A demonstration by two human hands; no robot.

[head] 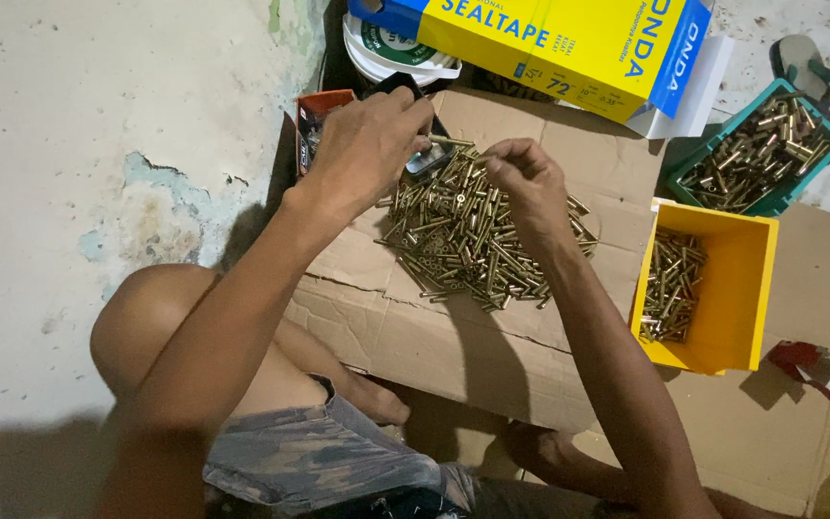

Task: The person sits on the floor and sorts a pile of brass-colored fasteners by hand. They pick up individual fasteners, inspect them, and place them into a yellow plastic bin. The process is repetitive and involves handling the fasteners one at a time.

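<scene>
A heap of small brass tubes (473,235) lies on a flattened cardboard sheet (453,336) in front of me. My left hand (367,144) is over the heap's far left edge, fingers pinched on one brass tube (451,142) that sticks out to the right, next to a small dark tool or gauge (420,163). My right hand (530,183) hovers over the heap's upper right, fingertips pinched together on a brass piece too small to make out clearly.
A yellow bin (722,288) with several brass tubes stands at right, a green bin (770,154) with more behind it. A yellow-blue carton (569,43), white lids (386,53) and a small orange box (317,120) are at the back. My bent knees are below.
</scene>
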